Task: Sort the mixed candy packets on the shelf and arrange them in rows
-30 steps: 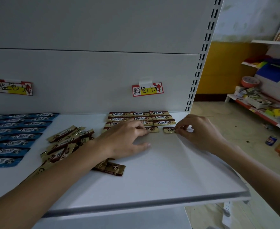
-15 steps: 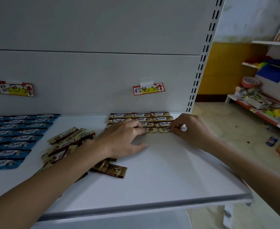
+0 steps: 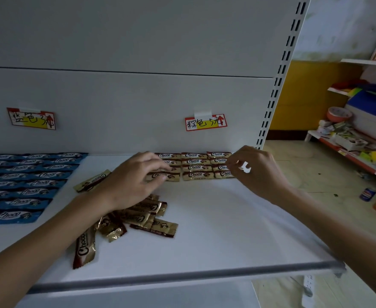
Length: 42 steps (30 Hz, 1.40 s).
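Fingers (image 3: pixel 156 173) of the left hand (image 3: pixel 133 181): lay spread and nearly straight, with the tips pressing down on the front-left packet of the grid. They gripped nothing.
Fingers (image 3: pixel 235 161) of the right hand (image 3: pixel 260 172): were curled, with the tips at the grid's right edge. Whether they pinched a packet could not be told.
Grid: brown-and-gold Choco packets (image 3: pixel 194 167) lay flat in three touching columns at the back of the white shelf (image 3: pixel 227 230), below a red-bordered handwritten label (image 3: pixel 205 122).
Loose pile (image 3: pixel 142 215): more brown-and-gold packets lay heaped and overlapping under and beside the left forearm, and a few strays lay apart from the heap.
Blue Choco packets (image 3: pixel 27 174): were set in rows at the shelf's left end, well apart from the grid.
Handling: the packets looked light, thin and crinkly, and probably slick on the smooth shelf. A small nudge would likely slide one and knock its neighbours out of line.
Where to hold: pinching a crimped end seam seemed best for lifting. A flat fingertip on the middle would suit sliding a packet into its row. In the pile, the topmost packet looked like the one to take first.
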{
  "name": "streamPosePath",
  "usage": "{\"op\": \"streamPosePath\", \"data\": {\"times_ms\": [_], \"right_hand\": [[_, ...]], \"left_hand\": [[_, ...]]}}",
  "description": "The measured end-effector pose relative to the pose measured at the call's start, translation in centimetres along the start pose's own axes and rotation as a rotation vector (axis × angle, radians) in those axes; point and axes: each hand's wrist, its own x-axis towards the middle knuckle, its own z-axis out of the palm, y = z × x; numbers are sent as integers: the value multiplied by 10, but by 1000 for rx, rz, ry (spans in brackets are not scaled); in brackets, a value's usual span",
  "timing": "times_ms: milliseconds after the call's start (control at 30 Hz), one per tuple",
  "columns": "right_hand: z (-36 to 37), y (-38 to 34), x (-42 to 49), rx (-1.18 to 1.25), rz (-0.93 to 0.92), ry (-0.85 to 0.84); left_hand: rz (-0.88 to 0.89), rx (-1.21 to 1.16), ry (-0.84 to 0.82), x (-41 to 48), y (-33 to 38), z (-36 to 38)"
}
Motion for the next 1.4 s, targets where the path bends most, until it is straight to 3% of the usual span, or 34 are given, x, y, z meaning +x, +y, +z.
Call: {"op": "streamPosePath", "data": {"times_ms": [100, 267, 467, 733, 833, 967, 1100, 1300, 1400], "right_hand": [[4, -33, -2, 84, -66, -105], [29, -93, -12, 200, -123, -423], [47, -118, -3, 150, -113, -438], [39, -118, 6, 405, 83, -485], [36, -111, 2, 374, 45, -396], [35, -103, -14, 240, -143, -120], [34, -108, -29, 248, -299, -340], [12, -91, -24, 214, -225, -501], [5, -84, -23, 192, -226, -482]], "left_hand": [[-33, 18, -72, -18, -9, -9], [37, 64, -145, -36, -8, -17], [29, 45, -98, -49, -20, -24], [-25, -56, -74, -53, -20, -35], [9, -103, 27, -48, -11, -31], [134, -8, 111, -44, -7, -23], [104, 8, 20, -39, -5, -19], [30, 40, -103, -29, -1, -17], [40, 63, -130, -23, 1, -14]]}}
